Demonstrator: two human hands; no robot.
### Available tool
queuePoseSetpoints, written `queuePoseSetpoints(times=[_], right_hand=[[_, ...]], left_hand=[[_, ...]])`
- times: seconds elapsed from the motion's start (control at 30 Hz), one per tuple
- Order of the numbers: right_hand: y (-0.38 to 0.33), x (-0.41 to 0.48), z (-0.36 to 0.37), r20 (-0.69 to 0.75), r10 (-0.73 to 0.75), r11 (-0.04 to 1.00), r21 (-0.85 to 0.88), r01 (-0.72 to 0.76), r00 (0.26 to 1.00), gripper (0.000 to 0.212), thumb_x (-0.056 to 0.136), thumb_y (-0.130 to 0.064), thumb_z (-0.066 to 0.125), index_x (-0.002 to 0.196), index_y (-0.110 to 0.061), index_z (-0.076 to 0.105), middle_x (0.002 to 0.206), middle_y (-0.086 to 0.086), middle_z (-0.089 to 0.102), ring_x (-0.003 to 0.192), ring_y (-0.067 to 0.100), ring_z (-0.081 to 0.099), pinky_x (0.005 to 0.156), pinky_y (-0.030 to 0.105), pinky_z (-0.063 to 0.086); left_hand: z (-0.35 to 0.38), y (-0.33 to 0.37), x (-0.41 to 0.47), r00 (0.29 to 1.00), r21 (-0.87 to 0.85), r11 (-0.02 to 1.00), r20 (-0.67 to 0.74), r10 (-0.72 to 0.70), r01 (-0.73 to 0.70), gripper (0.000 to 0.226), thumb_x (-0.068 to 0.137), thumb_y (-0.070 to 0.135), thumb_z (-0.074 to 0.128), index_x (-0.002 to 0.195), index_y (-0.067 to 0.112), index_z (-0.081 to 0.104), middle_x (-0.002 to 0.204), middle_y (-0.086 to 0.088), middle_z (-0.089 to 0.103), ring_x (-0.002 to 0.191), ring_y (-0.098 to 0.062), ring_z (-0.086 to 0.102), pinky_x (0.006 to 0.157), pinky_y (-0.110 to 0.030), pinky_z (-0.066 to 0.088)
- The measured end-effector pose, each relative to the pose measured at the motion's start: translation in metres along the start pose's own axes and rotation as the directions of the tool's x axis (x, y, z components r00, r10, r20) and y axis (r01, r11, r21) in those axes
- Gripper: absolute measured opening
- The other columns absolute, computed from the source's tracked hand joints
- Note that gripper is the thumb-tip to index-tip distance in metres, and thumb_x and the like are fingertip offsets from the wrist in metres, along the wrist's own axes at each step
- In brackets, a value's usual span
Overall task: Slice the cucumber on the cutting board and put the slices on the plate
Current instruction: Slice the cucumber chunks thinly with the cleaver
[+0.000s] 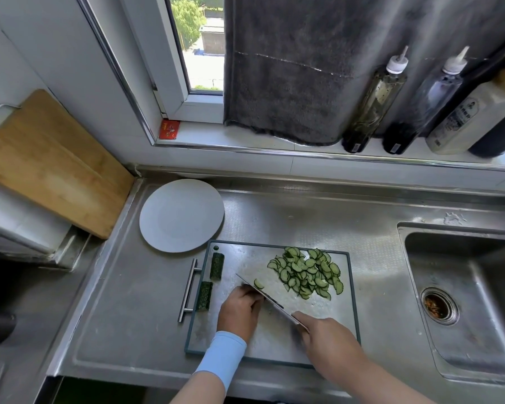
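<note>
A steel cutting board (344,316) with a dark rim lies on the counter. A heap of thin half-round cucumber slices (306,272) covers its far right part, and one loose slice (258,283) lies beside the knife blade. Two dark green cucumber pieces (217,266) (205,295) sit along the board's left edge. My right hand (327,342) grips the handle of a knife (263,295) whose blade slants up to the left. My left hand (239,310) sits with curled fingers against the blade's left side; whatever is under them is hidden. The white plate (181,215) stands bare beyond the board.
A sink (464,301) with a drain opens at the right. A wooden board (50,161) leans against the wall at the left. Bottles (373,100) and a grey towel (289,68) line the windowsill. A bar handle (188,290) sticks out left of the cutting board.
</note>
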State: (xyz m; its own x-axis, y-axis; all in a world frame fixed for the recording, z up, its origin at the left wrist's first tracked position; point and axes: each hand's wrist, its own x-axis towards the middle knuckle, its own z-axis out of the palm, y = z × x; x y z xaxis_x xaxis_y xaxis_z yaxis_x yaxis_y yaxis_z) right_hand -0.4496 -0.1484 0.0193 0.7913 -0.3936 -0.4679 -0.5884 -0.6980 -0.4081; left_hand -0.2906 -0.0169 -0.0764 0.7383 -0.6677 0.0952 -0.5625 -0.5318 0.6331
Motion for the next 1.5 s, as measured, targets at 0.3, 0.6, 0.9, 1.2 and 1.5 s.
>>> queuePoseSetpoints(times=[0.3,0.6,0.9,1.2,1.5], right_hand=[[-0.019,0.031,0.002,0.046,0.014,0.998,0.067,-0.017,0.999,0.027,0.097,-0.021,0.040,0.112,-0.030,0.060,0.091,0.002,0.068,0.085,0.027,0.059,0.074,0.034,0.051],[-0.024,0.032,0.001,0.035,-0.012,0.999,0.045,0.010,0.999,0.029,0.096,-0.022,0.038,0.114,-0.033,0.058,0.096,0.003,0.070,0.089,0.028,0.061,0.075,0.036,0.052],[-0.004,0.005,0.000,0.000,-0.014,0.999,0.030,0.014,1.000,0.031,0.095,-0.023,0.040,0.122,-0.031,0.054,0.096,0.004,0.070,0.088,0.028,0.059,0.074,0.036,0.052],[-0.006,0.012,0.000,0.018,-0.009,1.000,0.026,0.009,1.000,0.028,0.095,-0.020,0.040,0.115,-0.029,0.057,0.089,0.002,0.066,0.076,0.025,0.049,0.064,0.033,0.039],[-0.027,0.042,0.005,0.020,-0.024,0.998,0.055,0.023,1.000,0.025,0.095,-0.023,0.039,0.110,-0.031,0.058,0.092,0.002,0.068,0.078,0.024,0.052,0.068,0.033,0.047]], left_hand=[[0.005,-0.003,0.000,0.995,0.009,0.997,-0.058,0.082,-0.082,0.023,0.061,0.003,0.088,0.075,0.017,0.076,0.081,0.005,0.070,0.076,-0.011,0.060,0.067,-0.017,0.048],[0.004,-0.005,0.001,0.997,0.029,0.997,-0.022,0.074,-0.073,0.021,0.061,0.006,0.088,0.073,0.018,0.075,0.076,0.003,0.066,0.071,-0.015,0.061,0.059,-0.022,0.051],[0.001,-0.002,-0.001,0.999,0.016,0.999,0.001,0.047,-0.047,0.024,0.063,0.007,0.087,0.080,0.021,0.077,0.089,0.002,0.070,0.081,-0.015,0.065,0.073,-0.016,0.050],[0.002,-0.002,-0.001,0.997,-0.009,0.998,-0.055,0.062,-0.063,0.024,0.062,0.003,0.087,0.078,0.018,0.076,0.086,0.003,0.069,0.083,-0.010,0.060,0.073,-0.014,0.047],[0.004,-0.006,-0.001,0.993,0.016,0.993,-0.039,0.114,-0.114,0.022,0.064,0.001,0.085,0.079,0.015,0.076,0.083,0.001,0.068,0.082,-0.013,0.056,0.070,-0.020,0.048]])
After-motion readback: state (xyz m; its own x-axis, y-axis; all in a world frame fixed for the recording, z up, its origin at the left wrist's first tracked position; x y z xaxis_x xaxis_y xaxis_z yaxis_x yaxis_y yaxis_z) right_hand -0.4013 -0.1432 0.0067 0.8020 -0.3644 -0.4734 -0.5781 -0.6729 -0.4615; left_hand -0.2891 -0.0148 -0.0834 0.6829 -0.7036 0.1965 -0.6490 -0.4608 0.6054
